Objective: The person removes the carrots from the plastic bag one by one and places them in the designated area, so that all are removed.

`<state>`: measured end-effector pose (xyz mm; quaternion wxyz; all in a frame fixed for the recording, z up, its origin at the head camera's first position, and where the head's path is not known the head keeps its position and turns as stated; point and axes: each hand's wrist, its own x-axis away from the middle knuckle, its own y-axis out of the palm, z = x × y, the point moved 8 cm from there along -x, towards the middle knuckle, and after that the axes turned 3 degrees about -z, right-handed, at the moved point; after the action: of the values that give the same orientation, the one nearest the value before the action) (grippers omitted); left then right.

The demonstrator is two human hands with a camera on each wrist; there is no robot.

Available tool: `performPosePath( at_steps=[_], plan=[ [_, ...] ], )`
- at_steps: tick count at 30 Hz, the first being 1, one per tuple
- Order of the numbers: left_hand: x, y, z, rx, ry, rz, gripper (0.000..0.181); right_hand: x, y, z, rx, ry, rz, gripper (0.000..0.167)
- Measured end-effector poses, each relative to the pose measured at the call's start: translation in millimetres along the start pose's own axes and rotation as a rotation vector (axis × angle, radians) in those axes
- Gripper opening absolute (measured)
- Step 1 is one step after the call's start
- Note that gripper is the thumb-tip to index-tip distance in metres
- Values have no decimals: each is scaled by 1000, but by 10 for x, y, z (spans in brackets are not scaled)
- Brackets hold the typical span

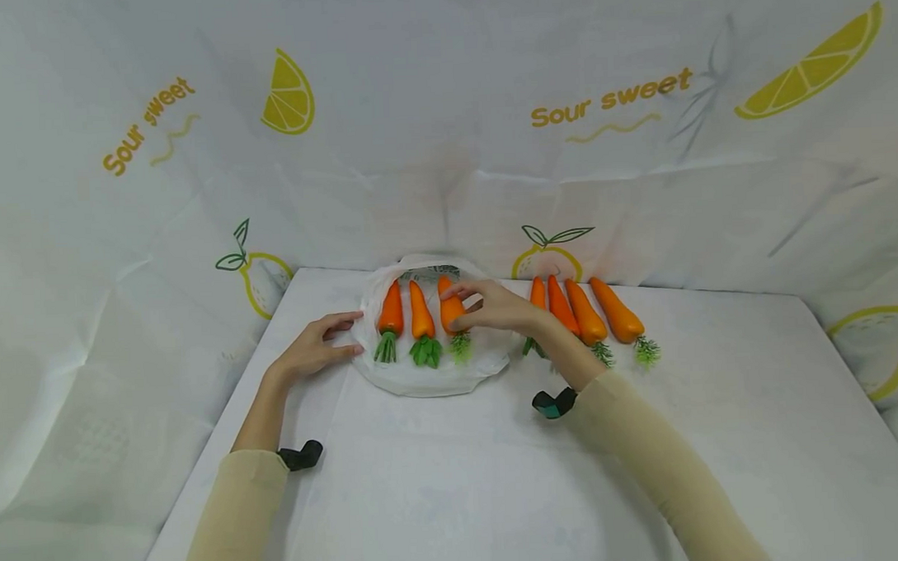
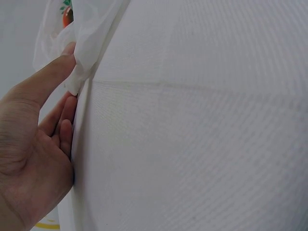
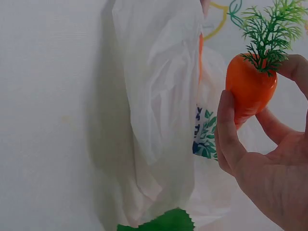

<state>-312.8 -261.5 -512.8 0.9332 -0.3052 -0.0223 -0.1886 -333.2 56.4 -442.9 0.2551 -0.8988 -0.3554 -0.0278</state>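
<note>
A white plastic bag (image 1: 423, 385) lies on the table with its mouth spread wide. Inside its opening are two orange carrots (image 1: 392, 311) with green tops, tips pointing away from me. My right hand (image 1: 504, 308) grips a third carrot (image 3: 250, 86) between thumb and fingers over the bag's right part, its feathery green top hanging toward me. At the bag's left edge rests my left hand (image 1: 312, 348), thumb and fingers spread apart and touching the plastic. In the left wrist view, the thumb lies against the bag's film and the other fingers lie along the table.
To the right of the bag, several more carrots (image 1: 585, 315) lie side by side, partly behind my right forearm. A white cloth (image 1: 456, 478) covers the table. Behind it hangs a white sheet (image 1: 428, 108) printed with lemons and lettering.
</note>
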Motion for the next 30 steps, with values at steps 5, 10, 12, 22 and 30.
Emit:
performPosePath(
  at_steps=[5, 10, 12, 22, 30],
  plan=[
    [10, 1, 3, -2, 4, 1, 68, 136, -57, -130, -7, -51, 1, 58],
    [6, 0, 7, 0, 5, 3, 68, 314, -139, -262, -1, -95, 18, 57],
    [2, 0, 6, 0, 4, 3, 68, 388, -180, -285, -10, -97, 30, 57],
    [8, 2, 15, 5, 30, -3, 68, 785, -405, -219, -16, -58, 115, 58],
    [-1, 4, 26, -5, 33, -3, 68, 1019, -445, -149, -41, -129, 126, 56]
  ],
)
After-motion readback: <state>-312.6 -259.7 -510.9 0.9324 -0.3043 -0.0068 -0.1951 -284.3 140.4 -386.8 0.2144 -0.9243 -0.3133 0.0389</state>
